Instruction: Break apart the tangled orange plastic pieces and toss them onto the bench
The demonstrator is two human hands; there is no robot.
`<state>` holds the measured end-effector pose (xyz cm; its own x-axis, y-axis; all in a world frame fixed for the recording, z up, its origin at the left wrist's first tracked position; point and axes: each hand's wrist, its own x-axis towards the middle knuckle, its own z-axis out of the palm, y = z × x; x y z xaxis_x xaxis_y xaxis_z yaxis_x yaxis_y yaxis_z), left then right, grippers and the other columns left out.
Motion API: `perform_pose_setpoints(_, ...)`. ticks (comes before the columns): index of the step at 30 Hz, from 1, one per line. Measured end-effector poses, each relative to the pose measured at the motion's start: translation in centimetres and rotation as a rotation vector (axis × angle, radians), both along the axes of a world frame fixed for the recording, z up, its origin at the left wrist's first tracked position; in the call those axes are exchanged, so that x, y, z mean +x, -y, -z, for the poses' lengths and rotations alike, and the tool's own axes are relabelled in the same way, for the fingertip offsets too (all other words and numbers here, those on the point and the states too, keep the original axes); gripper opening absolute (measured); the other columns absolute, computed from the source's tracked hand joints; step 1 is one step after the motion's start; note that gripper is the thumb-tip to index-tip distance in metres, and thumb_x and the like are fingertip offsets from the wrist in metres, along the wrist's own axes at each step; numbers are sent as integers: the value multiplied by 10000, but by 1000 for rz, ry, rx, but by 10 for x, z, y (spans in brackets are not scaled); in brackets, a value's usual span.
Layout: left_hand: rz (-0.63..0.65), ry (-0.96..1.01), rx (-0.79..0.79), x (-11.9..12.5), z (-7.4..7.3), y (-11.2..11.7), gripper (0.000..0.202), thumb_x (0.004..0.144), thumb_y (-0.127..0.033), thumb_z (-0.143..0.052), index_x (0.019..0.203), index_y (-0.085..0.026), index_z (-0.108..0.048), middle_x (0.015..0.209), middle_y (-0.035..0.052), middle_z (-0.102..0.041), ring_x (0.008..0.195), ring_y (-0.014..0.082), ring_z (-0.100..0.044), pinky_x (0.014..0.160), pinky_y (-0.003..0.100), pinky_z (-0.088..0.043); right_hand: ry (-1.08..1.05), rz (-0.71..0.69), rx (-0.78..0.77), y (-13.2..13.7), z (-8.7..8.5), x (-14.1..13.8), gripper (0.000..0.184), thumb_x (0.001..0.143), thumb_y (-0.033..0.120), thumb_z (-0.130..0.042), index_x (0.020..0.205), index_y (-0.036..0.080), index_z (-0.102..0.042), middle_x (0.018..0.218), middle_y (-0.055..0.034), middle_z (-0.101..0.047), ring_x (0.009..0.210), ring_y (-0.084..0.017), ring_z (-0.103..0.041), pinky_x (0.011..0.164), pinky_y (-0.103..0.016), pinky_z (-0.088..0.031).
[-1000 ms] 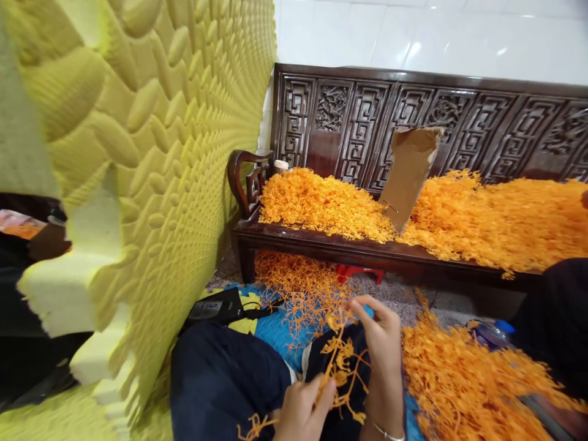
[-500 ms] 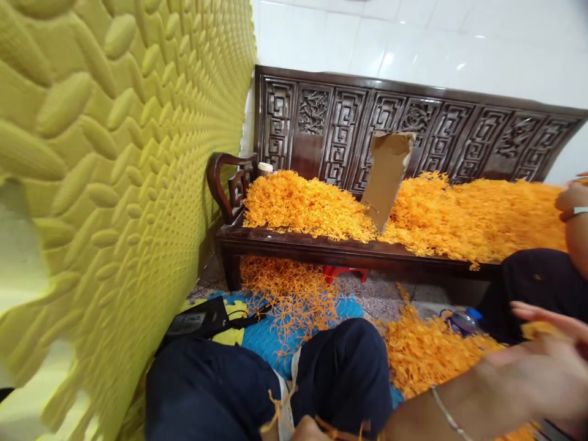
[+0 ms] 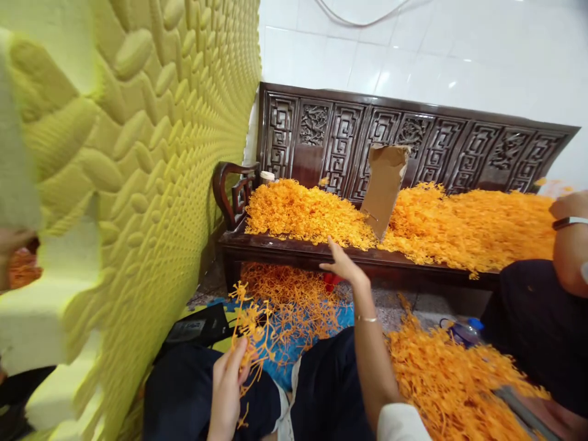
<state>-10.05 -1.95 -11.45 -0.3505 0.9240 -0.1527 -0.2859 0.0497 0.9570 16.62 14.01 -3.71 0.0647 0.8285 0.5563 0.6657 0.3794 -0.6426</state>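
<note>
I've got a bench (image 3: 287,243) just past my right hand (image 3: 346,267), fingers spread, tiled wall (image 3: 316,58) behind. Cardboard (image 3: 383,184) leans beyond them; left hand (image 3: 226,373) pinches orange strands (image 3: 250,320), yellow foam (image 3: 151,202) alongside.

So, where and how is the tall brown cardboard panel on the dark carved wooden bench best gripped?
Probably pinch the brown cardboard panel by its ragged upper edge, coming from above: it's a flat, tilted sheet, and that end stands clear, while heaps of loose orange pieces crowd its lower end on the dark bench.
</note>
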Motion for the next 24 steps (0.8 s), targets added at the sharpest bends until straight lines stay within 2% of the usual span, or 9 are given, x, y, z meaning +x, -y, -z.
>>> perform_pose_setpoints(2,27,21,6,3,-5,-2,442,546,-575,-726,614,-150,-628,586,11,-610,580,172,-585,454,218,-416,34,-133,-180,0,24,-16,600,701,408,-706,1225,164,-544,1250,-144,-551,1165,-274,-514,1000,-450,-384)
perform_pose_setpoints(5,62,34,-4,4,-3,-6,486,520,-592,-734,637,-129,-641,586,7,-602,547,139,-547,439,190,-380,62,-340,-403,14,59,-40,553,625,449,-745,1083,154,-648,970,-114,-689,901,-255,-650,849,-393,-498)
perform_pose_setpoints(7,79,18,3,4,1,-8,485,530,-587,-733,662,-128,-650,614,8,-609,581,141,-553,487,191,-408,42,-454,-478,27,71,-53,510,662,491,-705,1035,146,-664,819,-86,-703,755,-230,-666,746,-366,-532)
perform_pose_setpoints(8,92,-5,11,3,2,-9,476,545,-582,-726,670,-129,-653,623,7,-609,599,146,-555,516,198,-422,16,-491,-485,33,73,-58,504,719,511,-648,1070,149,-645,847,-88,-701,777,-224,-665,751,-360,-531)
perform_pose_setpoints(12,218,-174,73,2,5,-14,419,644,-549,-666,661,-131,-647,619,9,-596,612,160,-539,554,225,-426,-200,-566,-374,52,56,-75,478,917,504,-323,1244,200,-497,1146,-96,-616,1045,-191,-595,891,-339,-475)
perform_pose_setpoints(14,286,-258,124,2,6,-15,395,694,-524,-627,673,-130,-648,628,16,-601,631,169,-536,581,237,-425,-339,-626,-309,57,42,-83,455,917,501,-333,1217,206,-507,1113,-88,-625,1023,-187,-598,889,-337,-469)
perform_pose_setpoints(16,319,-330,158,2,8,-15,390,731,-514,-589,675,-133,-643,623,16,-596,638,173,-531,601,241,-420,-386,-656,-300,60,30,-91,427,872,499,-458,1155,192,-547,1021,-77,-652,954,-185,-615,856,-325,-472)
perform_pose_setpoints(21,353,-454,172,1,13,-10,408,775,-529,-530,642,-153,-615,569,0,-551,588,163,-497,570,238,-395,-61,-586,-378,61,16,-102,353,756,461,-638,918,148,-639,725,-16,-627,632,-123,-550,593,-236,-429)
perform_pose_setpoints(24,386,-492,184,0,15,-6,390,795,-512,-515,670,-160,-624,593,3,-559,605,167,-499,588,243,-400,44,-702,-414,60,10,-100,293,764,421,-635,880,151,-644,736,-11,-623,634,-113,-531,581,-224,-409)
